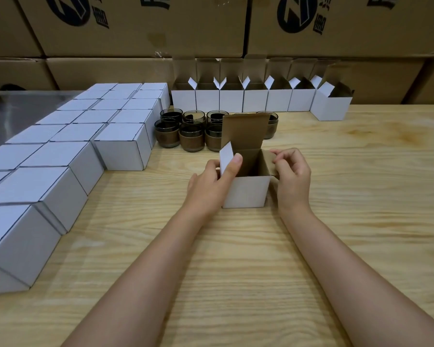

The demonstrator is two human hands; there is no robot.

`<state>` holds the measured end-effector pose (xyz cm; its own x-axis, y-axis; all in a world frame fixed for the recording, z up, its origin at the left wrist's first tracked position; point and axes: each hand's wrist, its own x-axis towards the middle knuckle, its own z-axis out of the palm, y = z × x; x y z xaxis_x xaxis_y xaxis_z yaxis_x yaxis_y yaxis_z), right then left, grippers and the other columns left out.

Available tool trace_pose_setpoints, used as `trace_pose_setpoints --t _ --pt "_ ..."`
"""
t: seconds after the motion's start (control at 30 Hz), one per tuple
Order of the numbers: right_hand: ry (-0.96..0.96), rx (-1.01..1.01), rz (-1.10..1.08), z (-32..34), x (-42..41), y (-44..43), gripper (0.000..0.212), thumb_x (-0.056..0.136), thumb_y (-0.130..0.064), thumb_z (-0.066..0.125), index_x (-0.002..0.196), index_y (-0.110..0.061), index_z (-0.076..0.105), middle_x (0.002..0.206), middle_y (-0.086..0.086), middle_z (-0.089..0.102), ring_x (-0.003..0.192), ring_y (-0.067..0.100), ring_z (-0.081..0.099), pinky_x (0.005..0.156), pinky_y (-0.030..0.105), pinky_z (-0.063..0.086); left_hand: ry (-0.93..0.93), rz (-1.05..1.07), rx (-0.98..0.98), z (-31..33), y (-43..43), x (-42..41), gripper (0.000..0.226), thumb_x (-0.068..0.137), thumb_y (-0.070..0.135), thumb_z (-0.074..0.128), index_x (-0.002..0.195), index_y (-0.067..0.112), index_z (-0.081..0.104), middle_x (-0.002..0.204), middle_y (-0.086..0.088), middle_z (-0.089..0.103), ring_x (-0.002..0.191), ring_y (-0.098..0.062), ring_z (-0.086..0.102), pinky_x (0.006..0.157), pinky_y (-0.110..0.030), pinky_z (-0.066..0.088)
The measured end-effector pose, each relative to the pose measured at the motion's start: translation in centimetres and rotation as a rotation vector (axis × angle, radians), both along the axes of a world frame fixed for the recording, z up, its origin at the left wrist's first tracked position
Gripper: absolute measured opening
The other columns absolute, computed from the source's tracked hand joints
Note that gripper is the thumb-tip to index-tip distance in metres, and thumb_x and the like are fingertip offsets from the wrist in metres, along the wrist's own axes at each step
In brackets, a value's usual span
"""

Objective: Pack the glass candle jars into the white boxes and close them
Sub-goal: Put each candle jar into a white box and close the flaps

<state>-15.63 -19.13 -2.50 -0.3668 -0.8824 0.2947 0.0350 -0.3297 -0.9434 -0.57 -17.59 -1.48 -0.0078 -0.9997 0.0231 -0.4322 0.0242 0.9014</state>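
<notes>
Backdrop: wall of big brown cartons (135,33) with black printed marks, stacked behind the bench.
Surface: pale wooden table (348,196); a grey metal top (23,108) adjoins it at far left.
Box in work: 1 small white box (246,191) stands upright at table centre, top open, brown inside.
Lid: rear flap stands up, brown face toward the camera, hiding part of the jars behind it.
Left hand (211,179): grips the box's left side flap, thumb on the flap's inner face, fingers behind it; the flap stands upright.
Right hand (292,176): fingers curled, pinching the right side flap, which bends outward over the box wall.
Forearms: both bare, reaching in from the lower edge.
Glass candle jars (191,136): dark smoked glass with brown lower bands, clustered on the table just behind the held box, between it and the back row; exact count unclear, some hidden.
Open boxes (256,100): 7 white boxes in a line along the back, lids up; the rightmost sits forward and turned at an angle.
Closed boxes (115,146): white, shut, packed touching in 3 files on the left, running from the near left edge to the back.
</notes>
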Motion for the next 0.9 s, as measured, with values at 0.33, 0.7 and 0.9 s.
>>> trace_pose_setpoints --t 0.33,0.7,0.9 --pt "-0.001 0.012 -0.017 0.2 -0.1 0.1 0.015 0.072 -0.016 0.043 0.075 -0.020 0.057 0.071 -0.010 0.053 0.062 0.005 0.044 0.061 0.027 0.039 0.368 0.005 0.110 -0.3 0.0 0.8 0.035 0.067 0.045 0.041 0.078 0.016 0.056 0.091 -0.009 0.060 0.090 -0.027 0.054 0.077 -0.037 0.043" --pt "-0.185 0.036 0.257 0.8 -0.6 0.1 0.037 0.074 -0.007 0.043 0.092 -0.021 0.072 0.109 0.014 0.065 0.106 0.036 0.056 0.089 0.046 0.045 0.515 -0.172 -0.097 -0.3 -0.6 1.6 0.039 0.067 0.016 0.037 0.084 0.049 0.050 0.107 -0.008 0.051 0.091 -0.025 0.049 0.075 -0.037 0.038" --pt "-0.176 0.079 0.413 1.0 -0.5 0.4 0.055 0.069 -0.014 0.037 0.111 -0.024 0.070 0.126 0.006 0.062 0.122 0.024 0.053 0.093 0.037 0.049 0.497 -0.203 -0.155 -0.4 -0.5 1.6 0.054 0.066 0.014 0.034 0.111 0.037 0.052 0.126 -0.008 0.055 0.100 -0.017 0.056 0.087 -0.034 0.044"
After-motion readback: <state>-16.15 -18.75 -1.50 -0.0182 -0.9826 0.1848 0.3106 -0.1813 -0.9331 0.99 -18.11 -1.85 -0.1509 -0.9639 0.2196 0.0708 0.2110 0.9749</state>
